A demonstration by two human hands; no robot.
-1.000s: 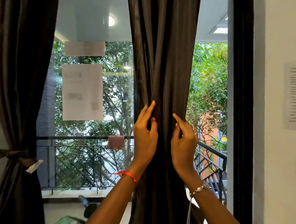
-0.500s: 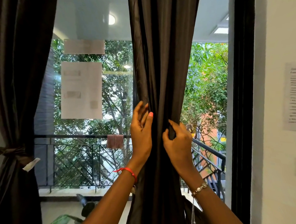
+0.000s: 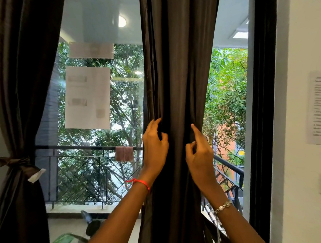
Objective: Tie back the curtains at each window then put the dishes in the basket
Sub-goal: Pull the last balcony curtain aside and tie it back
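Curtain (image 3: 176,84) — dark cloth, faint sheen; railing (image 3: 84,147) — black metal; sheet (image 3: 87,96) matt paper.

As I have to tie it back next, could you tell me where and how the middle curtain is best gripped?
Likely at its narrowest stretch, at railing height. Come at the middle curtain from both outer edges, left hand and right hand closing inward: its folds hang vertical and already bunch there, so they gather easily.

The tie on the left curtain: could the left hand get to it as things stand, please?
Probably yes: nothing stands between the left hand and the tie, but it grips the middle curtain and must let go first.
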